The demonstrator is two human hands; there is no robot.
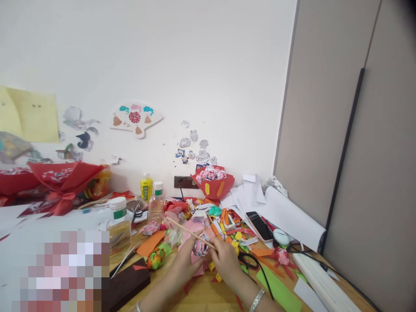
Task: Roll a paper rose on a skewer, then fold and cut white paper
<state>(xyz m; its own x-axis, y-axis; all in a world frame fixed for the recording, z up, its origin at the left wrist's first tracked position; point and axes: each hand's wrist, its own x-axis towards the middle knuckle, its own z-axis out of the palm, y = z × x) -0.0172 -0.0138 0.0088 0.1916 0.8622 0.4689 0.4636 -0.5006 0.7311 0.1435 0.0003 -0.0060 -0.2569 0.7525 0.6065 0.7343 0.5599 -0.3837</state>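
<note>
A crumpled pink-and-white paper flower [200, 248] lies between my two hands, over a sheet of pink paper [189, 228]. My left hand [186, 259] is closed on the flower's left side, its fingertips partly hidden. From the right, my right hand [226, 259] pinches the lower end of a thin wooden stick [182, 227], which slants across the flower toward the upper left. Some of the right fingers are tucked out of sight beneath the hand. Black scissors [248, 261] rest just right of that hand.
Paper scraps cover the table [208, 299]. Clear bottles [118, 225] stand on the left near a dark block [130, 281]. A red-wrapped bouquet [212, 184] is at the wall. On the right are a phone [259, 226], a white paper roll [292, 216] and cables.
</note>
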